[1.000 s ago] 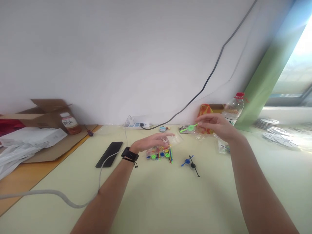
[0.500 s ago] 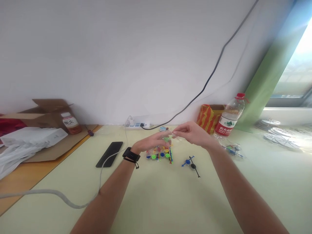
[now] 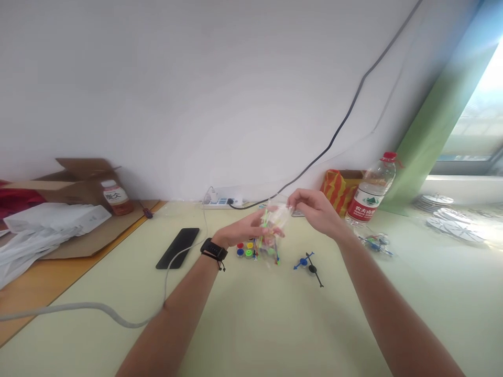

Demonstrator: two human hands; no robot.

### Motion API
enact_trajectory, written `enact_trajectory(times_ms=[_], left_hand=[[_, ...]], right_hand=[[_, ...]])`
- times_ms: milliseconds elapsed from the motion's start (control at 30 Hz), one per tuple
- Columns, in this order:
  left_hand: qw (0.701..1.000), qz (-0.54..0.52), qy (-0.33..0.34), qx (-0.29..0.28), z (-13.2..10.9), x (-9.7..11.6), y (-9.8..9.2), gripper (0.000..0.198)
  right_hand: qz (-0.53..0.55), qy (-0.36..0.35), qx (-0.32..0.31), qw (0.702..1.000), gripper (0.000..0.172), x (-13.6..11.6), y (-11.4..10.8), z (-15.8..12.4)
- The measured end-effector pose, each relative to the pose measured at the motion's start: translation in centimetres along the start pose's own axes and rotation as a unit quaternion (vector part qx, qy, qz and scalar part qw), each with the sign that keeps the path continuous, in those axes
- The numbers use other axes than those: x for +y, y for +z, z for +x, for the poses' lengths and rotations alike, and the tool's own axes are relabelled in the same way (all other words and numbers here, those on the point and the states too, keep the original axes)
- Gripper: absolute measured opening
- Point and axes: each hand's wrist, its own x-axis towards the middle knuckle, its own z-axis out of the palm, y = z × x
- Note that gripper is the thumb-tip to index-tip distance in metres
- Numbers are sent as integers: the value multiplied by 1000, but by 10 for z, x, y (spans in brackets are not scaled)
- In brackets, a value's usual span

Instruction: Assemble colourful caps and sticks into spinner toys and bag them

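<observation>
A clear plastic bag (image 3: 280, 215) hangs between my hands above the table. My right hand (image 3: 316, 210) pinches its upper right edge with thumb and fingertips. On the other side my left hand (image 3: 245, 229), with a black watch on the wrist, has its thumb and fingers closed around the bag. A bright green strip shows by the left fingers; whether it is inside the bag I cannot tell. Small coloured wheels (image 3: 244, 250) and thin arrow-tipped pieces lie beneath, partly covered by the bag. To the right lie a blue arrow spinner (image 3: 303, 262) and a black arrow spinner (image 3: 312, 269).
A black phone (image 3: 177, 248) and a pale cable (image 3: 113, 316) are at left. Behind stands a power strip (image 3: 222, 201). A large water bottle (image 3: 369, 191), a bag of parts (image 3: 377, 243) and stacked white discs (image 3: 451, 222) are at right. A carton (image 3: 84, 183) sits far left.
The clear bag has been lifted up and spread between my hands. My right hand has moved slightly right and away from the left. The spinners stay put.
</observation>
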Motion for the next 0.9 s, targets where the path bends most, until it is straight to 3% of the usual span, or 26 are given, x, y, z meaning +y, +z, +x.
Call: enact_trajectory(times_ms=[167,300,367,433,500,567,700,800,900], left_hand=[[997,65,-42,-13,7,-2,8,61],[995,75,-14,69,15,-2,15,46],[990,52,13,128,16,-8,24,48],[986,29,25,163,14,-21,38,56],[988,26,-10,152,6,-38,55,65],[990,35,-53,126,-7,-53,72,64],[984,-14,-52,169,-30,-72,95,64],[981,-37,-62,181,-39,-75,102,54],[972,-76,-16,221,-42,-73,102,41]], right_hand=[[26,29,42,998,22,5,-2,1],[-50,76,69,993,34,31,-19,2],[-119,108,1,987,30,51,-30,-3],[-190,156,-138,960,26,70,-39,-12],[-232,207,-258,915,26,86,-41,-23],[-223,236,-330,886,32,97,-38,-36],[-140,188,-365,901,50,106,-27,-55],[-113,142,-351,919,37,106,-23,-64],[-97,147,-322,930,22,110,-20,-73]])
